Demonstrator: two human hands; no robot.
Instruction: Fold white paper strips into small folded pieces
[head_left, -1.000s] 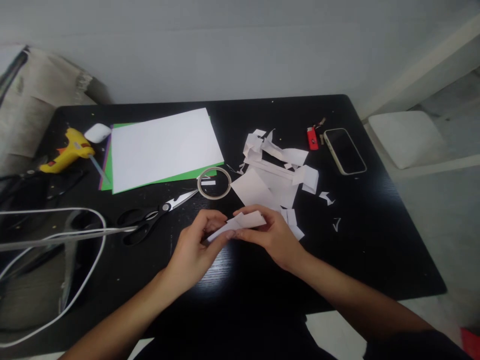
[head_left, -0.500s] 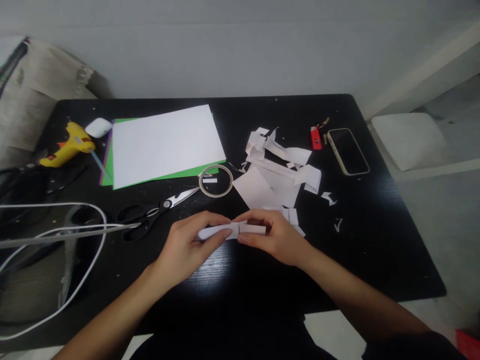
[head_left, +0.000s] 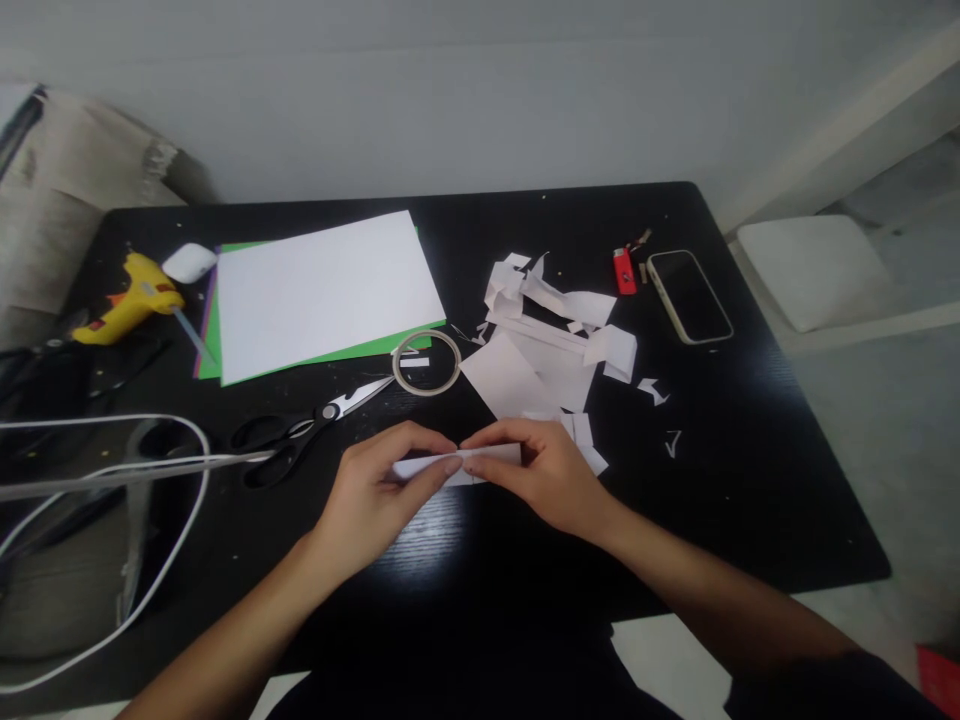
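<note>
A small folded piece of white paper (head_left: 460, 477) is held between both hands above the black table's near half. My left hand (head_left: 382, 490) pinches its left part between thumb and fingers. My right hand (head_left: 547, 475) grips the right part, its fingertips almost meeting those of the left. The fingers hide much of the paper's folds. Just beyond the hands lie white paper scraps (head_left: 555, 365), several of them creased or curled. A roll of tape (head_left: 397, 375) rests flat beside the tip of black-handled scissors (head_left: 330, 412).
White sheets (head_left: 322, 295) lie over green paper (head_left: 360, 348) at the back left. Left of them are a yellow glue gun (head_left: 139, 300) and a white case (head_left: 189, 263). White cables (head_left: 199, 480) loop across the left side. A red lighter (head_left: 624, 270) and a phone (head_left: 690, 297) lie at right.
My right thumb and fingers have slid left along the folded paper, closer to my left fingertips. The whole view has shifted slightly; the table items stay put.
</note>
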